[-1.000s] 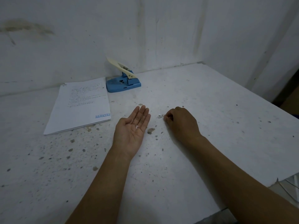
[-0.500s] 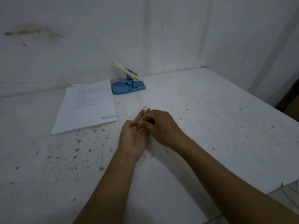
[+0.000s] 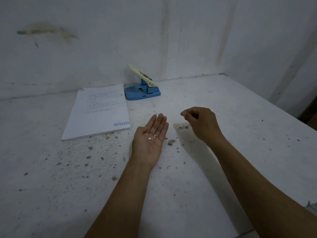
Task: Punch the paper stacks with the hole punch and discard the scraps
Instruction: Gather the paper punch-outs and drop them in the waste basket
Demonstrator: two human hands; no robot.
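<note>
Left hand [image 3: 151,136] lies flat, cradling scraps [image 3: 152,137] (two); right hand [image 3: 200,122] fingers [image 3: 186,114] loosely curled.

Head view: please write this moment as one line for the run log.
stage: collecting scraps | left hand: palm up, open, paper scraps on it | right hand: fingers pinched above table | hole punch: idle beside paper stack

Both forearms are bare right down to the bottom of the shot, no sleeves anywhere. The bare left hand [image 3: 149,136] has no rings, and there's no watch or band at its wrist. Same deal with the bare right hand [image 3: 203,123]: plain fingers, short nails, nothing worn.
</note>
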